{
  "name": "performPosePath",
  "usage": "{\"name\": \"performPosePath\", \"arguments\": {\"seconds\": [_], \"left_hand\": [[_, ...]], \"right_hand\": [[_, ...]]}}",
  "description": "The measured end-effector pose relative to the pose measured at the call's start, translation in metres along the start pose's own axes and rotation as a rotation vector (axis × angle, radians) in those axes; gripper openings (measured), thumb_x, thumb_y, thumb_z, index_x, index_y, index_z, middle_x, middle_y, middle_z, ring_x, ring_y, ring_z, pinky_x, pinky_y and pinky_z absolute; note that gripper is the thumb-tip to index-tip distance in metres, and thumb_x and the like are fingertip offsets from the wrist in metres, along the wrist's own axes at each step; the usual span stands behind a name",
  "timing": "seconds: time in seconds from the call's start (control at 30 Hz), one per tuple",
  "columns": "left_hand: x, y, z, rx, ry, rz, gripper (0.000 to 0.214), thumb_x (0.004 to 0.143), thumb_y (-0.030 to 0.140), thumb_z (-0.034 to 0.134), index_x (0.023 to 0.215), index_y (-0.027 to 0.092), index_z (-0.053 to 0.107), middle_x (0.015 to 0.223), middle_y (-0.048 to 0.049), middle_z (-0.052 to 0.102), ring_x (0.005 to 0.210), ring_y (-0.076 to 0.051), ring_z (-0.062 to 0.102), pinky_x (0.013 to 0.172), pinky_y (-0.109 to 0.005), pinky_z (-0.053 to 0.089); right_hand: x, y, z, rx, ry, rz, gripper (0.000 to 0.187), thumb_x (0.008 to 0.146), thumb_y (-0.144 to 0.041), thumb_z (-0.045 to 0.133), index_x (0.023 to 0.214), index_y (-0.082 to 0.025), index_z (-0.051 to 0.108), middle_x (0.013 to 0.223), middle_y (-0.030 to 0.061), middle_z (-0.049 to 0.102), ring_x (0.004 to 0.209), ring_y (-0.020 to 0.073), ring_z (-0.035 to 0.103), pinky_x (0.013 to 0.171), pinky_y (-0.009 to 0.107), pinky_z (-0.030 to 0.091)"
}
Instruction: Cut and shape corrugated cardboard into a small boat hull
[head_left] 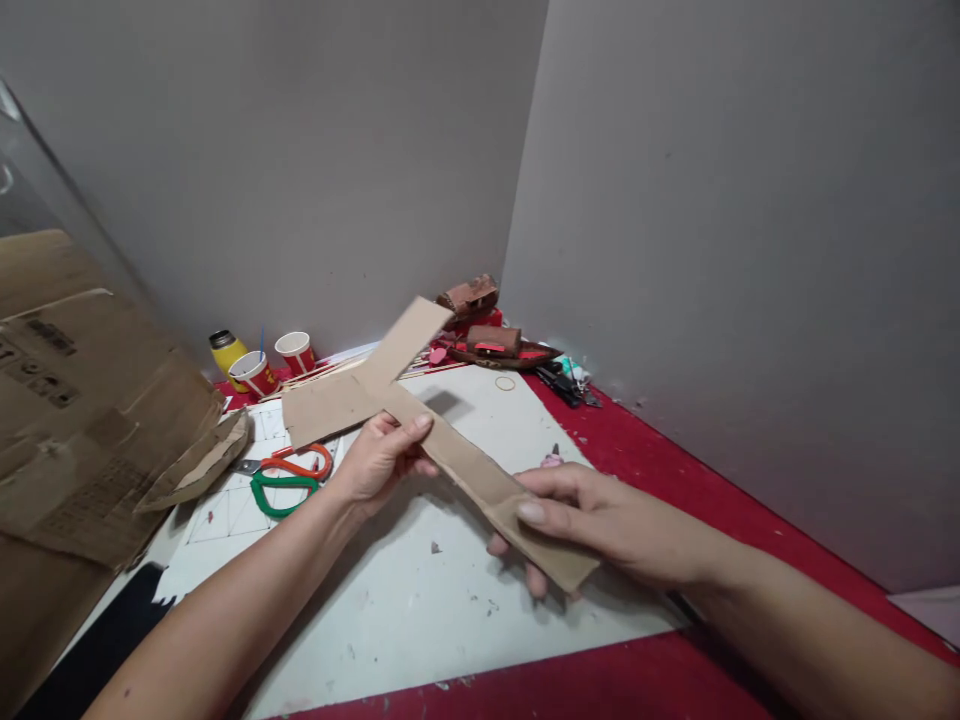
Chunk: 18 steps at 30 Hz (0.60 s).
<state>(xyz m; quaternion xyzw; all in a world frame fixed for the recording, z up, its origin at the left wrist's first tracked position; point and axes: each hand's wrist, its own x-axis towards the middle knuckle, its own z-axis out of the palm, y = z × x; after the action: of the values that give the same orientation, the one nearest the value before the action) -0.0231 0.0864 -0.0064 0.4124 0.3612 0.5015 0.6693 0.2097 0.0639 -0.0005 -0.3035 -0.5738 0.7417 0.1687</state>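
Note:
I hold a cross-shaped piece of brown cardboard [390, 385] above a white work mat [420, 600]. My left hand [379, 460] pinches it near the crossing, thumb on top. My right hand [592, 520] grips the near end of the long strip [480, 480], thumb above and fingers below. The other strip rises toward the corner of the walls.
Orange and green scissors [289, 475] lie on the mat to the left. Large cardboard sheets [82, 420] lean at far left. Paper cups [255, 372], a yellow bottle [225, 350] and small brown model boats [495, 345] sit at the back. Red table surface [675, 470] runs along the right wall.

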Motion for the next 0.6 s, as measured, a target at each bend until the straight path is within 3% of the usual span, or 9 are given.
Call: {"name": "performPosePath", "arguments": {"seconds": [0.1,0.2,0.4,0.6], "left_hand": [[0.001,0.002,0.000,-0.013,0.048,0.011,0.033,0.065,0.034,0.085,0.082,0.010,0.070,0.069,-0.0036,0.070,0.057,-0.012,0.064,0.047,-0.018,0.056],[0.001,0.003,0.002,-0.024,0.073,0.009,0.035,0.063,0.034,0.086,0.081,0.009,0.071,0.067,-0.0048,0.070,0.056,-0.012,0.065,0.046,-0.019,0.057],[0.005,0.009,-0.002,-0.079,0.188,0.050,0.026,0.064,0.027,0.085,0.077,0.010,0.069,0.067,-0.0037,0.072,0.053,-0.011,0.064,0.046,-0.017,0.057],[0.007,0.016,-0.003,-0.134,0.268,0.091,0.014,0.072,0.018,0.078,0.075,0.011,0.066,0.063,-0.0007,0.069,0.051,-0.009,0.063,0.046,-0.016,0.057]], "right_hand": [[0.002,0.000,-0.002,0.007,-0.006,-0.001,0.042,0.081,-0.049,0.071,0.098,-0.010,0.065,0.096,0.0120,0.071,0.061,0.0119,0.068,0.046,0.016,0.051],[0.003,0.001,-0.004,0.034,0.024,-0.010,0.040,0.081,-0.048,0.071,0.095,-0.010,0.065,0.090,0.0109,0.072,0.058,0.0105,0.068,0.045,0.015,0.051],[-0.001,-0.001,-0.012,0.037,0.131,-0.037,0.039,0.075,-0.043,0.078,0.096,-0.011,0.068,0.098,0.0129,0.073,0.063,0.0111,0.068,0.046,0.015,0.051],[-0.003,-0.002,-0.018,-0.047,0.177,-0.103,0.037,0.080,-0.041,0.075,0.100,-0.011,0.068,0.079,0.0089,0.074,0.055,0.0087,0.064,0.048,0.016,0.050]]}}
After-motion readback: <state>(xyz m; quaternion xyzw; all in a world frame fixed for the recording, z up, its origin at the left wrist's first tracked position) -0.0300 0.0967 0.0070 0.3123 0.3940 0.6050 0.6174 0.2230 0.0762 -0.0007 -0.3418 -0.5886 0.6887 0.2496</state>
